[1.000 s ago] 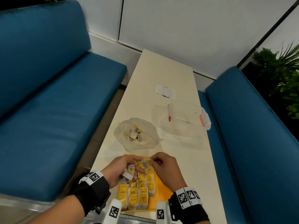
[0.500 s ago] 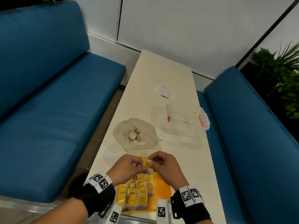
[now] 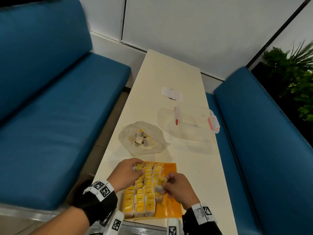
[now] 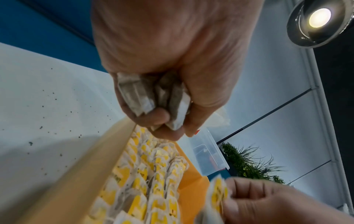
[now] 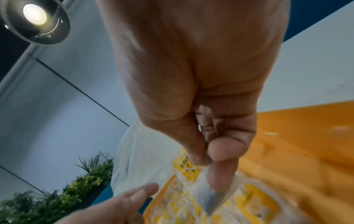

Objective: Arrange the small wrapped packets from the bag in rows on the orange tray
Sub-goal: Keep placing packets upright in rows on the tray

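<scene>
An orange tray [image 3: 171, 168] lies at the near end of the table with three rows of white-and-yellow packets [image 3: 145, 190] on its left half. My left hand [image 3: 128, 172] hovers over the tray's far left corner and grips a bunch of spare packets [image 4: 151, 97] in its curled fingers. My right hand [image 3: 171, 185] pinches a single packet [image 3: 160, 184] by its top, just right of the third row; that packet [image 5: 208, 197] hangs below thumb and forefinger. Beyond the tray, the clear plastic bag [image 3: 142, 138] holds more packets.
A clear lidded plastic box [image 3: 193, 122] with pink latches sits to the right of the bag. A white slip of paper [image 3: 171, 93] lies farther up the table. Blue benches [image 3: 59, 107] flank the narrow table on both sides. A green plant [image 3: 294, 78] stands at far right.
The hands were together at the tray's far edge, passing a packet. Now my right hand has drawn back toward me with one packet, beside the third row, and the left stays at the far corner.
</scene>
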`<state>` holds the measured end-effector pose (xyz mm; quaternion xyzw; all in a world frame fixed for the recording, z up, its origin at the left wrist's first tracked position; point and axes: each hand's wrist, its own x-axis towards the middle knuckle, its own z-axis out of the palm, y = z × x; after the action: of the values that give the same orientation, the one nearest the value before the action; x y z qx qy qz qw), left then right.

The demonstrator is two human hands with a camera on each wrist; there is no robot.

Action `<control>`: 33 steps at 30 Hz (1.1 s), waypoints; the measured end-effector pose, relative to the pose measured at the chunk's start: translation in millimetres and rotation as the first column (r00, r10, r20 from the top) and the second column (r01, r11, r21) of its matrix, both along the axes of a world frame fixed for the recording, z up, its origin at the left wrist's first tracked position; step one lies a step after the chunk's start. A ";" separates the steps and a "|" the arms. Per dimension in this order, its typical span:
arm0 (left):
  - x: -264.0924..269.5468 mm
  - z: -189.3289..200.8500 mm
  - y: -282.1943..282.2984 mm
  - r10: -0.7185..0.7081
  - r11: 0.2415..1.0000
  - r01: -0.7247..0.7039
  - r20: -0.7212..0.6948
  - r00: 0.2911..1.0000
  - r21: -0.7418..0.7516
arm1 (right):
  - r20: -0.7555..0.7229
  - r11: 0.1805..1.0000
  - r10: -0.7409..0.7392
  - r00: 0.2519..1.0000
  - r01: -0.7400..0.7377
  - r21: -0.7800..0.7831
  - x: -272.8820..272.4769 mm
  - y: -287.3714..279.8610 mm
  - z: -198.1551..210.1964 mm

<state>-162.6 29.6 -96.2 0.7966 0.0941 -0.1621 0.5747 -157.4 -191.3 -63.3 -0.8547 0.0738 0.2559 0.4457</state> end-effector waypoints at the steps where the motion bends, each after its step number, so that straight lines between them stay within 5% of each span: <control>1: 0.4 -1.9 0.8 0.008 1.000 -0.008 -0.019 1.000 0.002 | -0.037 0.999 0.011 0.999 -0.012 -0.047 -3.7 -2.7 -2.8; 9: 1.4 -4.7 -2.8 -0.020 0.996 0.023 -0.035 0.999 0.088 | -0.137 0.864 0.167 0.976 -0.212 -0.457 -21.4 -2.6 -24.0; 33: 6.5 -9.1 0.4 -0.048 0.995 0.056 -0.097 0.994 0.084 | -0.174 0.916 -0.009 0.985 -0.062 -0.397 -14.3 12.3 -57.3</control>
<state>-156.1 30.1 -105.3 0.8142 0.1074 -0.2105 0.5302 -171.7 -179.0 -120.6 -0.9034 0.1512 0.3142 0.2494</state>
